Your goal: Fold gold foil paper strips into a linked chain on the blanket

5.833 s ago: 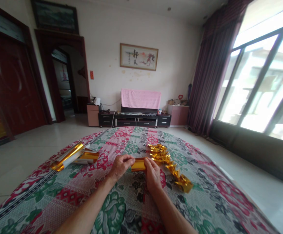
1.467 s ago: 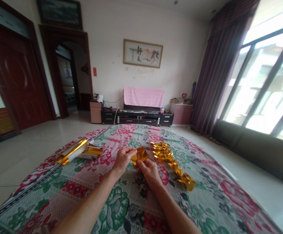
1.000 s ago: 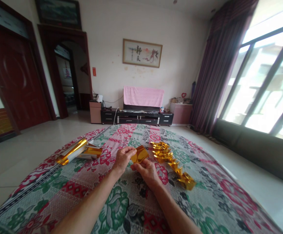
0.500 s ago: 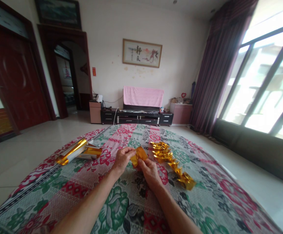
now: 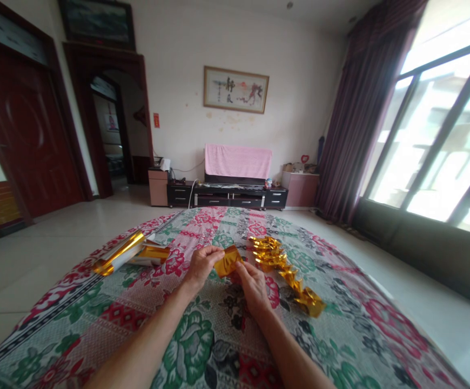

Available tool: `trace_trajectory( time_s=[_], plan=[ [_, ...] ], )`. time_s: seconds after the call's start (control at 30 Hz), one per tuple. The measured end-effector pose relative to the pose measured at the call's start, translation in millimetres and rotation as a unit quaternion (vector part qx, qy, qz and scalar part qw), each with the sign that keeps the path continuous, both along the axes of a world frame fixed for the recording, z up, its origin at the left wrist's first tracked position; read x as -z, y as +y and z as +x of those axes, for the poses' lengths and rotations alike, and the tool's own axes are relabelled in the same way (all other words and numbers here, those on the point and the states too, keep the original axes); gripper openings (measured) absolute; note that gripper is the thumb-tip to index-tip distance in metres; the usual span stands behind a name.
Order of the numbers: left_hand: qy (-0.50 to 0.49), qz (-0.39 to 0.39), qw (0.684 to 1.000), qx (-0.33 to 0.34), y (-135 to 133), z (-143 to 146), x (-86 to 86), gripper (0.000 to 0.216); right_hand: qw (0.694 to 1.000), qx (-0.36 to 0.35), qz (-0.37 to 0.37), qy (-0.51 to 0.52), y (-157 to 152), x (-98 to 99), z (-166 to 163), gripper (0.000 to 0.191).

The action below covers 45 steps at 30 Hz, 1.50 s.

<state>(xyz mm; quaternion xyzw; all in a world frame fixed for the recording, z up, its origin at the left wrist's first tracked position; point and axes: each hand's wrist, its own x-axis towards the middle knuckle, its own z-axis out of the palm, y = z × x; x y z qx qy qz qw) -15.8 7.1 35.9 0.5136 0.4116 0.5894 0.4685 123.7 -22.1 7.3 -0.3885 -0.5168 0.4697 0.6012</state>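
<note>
Between my two hands is a small piece of gold foil paper (image 5: 227, 261), held up just above the flowered cloth. My left hand (image 5: 201, 266) pinches its left edge between thumb and fingers. At the lower right edge, the thumb and fingers of my right hand (image 5: 253, 282) close on the same piece. Right of my hands lies a row of folded gold foil pieces (image 5: 286, 270), which curves toward me. To the left rest loosely rolled sheets of gold foil paper (image 5: 127, 254) with pale undersides.
A flowered tablecloth (image 5: 194, 346) covers the rounded table under my hands. Beyond it stand a low black TV cabinet (image 5: 219, 201) and a pink cloth (image 5: 238, 160) draped over a screen. A purple curtain (image 5: 352, 119) hangs beside the window at right.
The foil piece between my hands now looks flatter and more spread out. My right hand has shifted slightly right, to the piece's edge.
</note>
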Motion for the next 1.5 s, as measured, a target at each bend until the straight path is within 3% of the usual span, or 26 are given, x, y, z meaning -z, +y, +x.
trace_trajectory(
  time_s=[0.27, 0.53, 0.87, 1.07, 1.23, 1.5],
  plan=[
    [0.035, 0.003, 0.999, 0.014, 0, -4, 1.3, 0.018, 0.999, 0.025, -0.013, 0.023, 5, 5.8, 1, 0.044],
    [0.126, -0.02, 0.989, 0.074, -1, -9, 2.8, 0.018, 0.996, 0.088, 0.014, 0.017, 0, -5.2, -2, 0.038],
    [0.203, 0.01, 0.971, 0.127, 5, -16, 8.6, 0.022, 0.998, 0.061, -0.015, -0.006, 1, -7.0, -1, 0.034],
    [0.172, 0.0, 0.975, 0.142, 6, -16, 12.3, 0.028, 0.998, 0.066, -0.002, -0.01, 4, -2.5, 0, 0.026],
    [0.12, 0.003, 0.979, 0.162, 1, -15, 6.9, 0.043, 0.992, 0.129, 0.004, 0.006, 11, 2.5, 3, 0.029],
    [0.158, 0.018, 0.963, 0.219, -6, -10, 0.7, 0.047, 0.976, 0.216, 0.007, 0.035, 11, -4.2, 10, 0.03]
  ],
)
